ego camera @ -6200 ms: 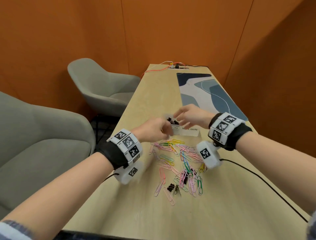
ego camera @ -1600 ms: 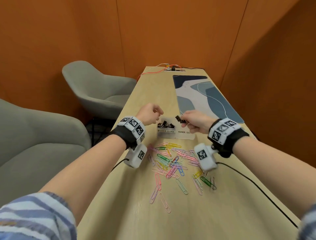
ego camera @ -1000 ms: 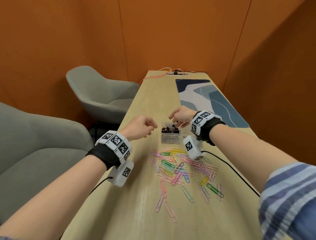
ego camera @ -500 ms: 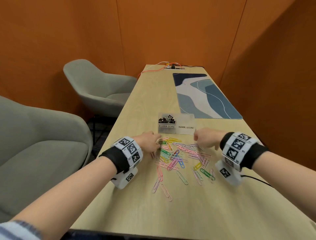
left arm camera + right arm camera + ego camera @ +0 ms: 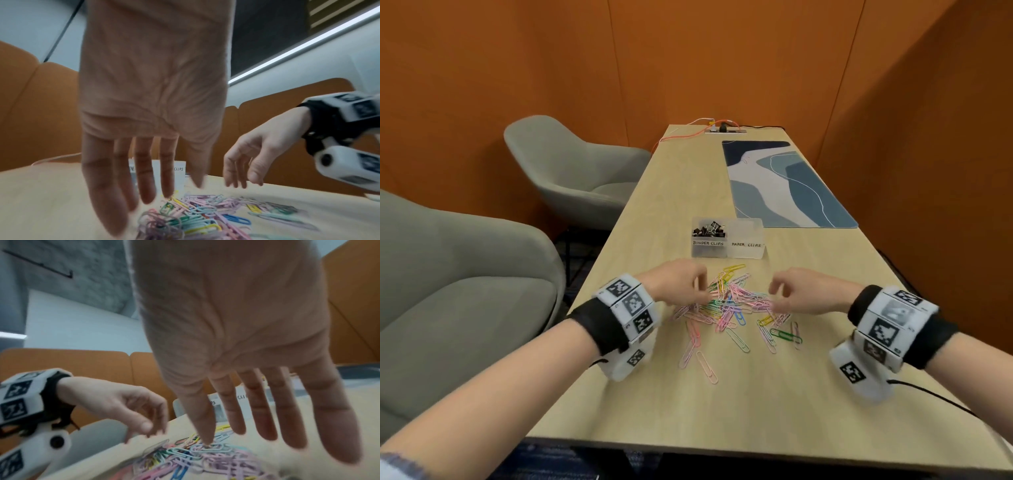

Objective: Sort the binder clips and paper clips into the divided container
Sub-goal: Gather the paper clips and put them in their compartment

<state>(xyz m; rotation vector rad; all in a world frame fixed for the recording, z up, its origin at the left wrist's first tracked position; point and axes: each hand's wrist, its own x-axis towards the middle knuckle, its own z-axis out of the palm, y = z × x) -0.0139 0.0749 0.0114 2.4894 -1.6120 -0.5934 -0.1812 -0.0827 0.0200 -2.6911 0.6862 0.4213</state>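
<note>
My binder clips are binned; paper clips remain mid-tabletop, both hands empty, fingers loose.

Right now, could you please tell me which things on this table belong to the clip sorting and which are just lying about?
Part of the job:
- paper clips, loose on the table
- binder clips, already in their compartment
- divided container
- left hand and right hand, both over the pile

Just lying about:
- blue patterned desk mat
- power strip
- grey chairs
</note>
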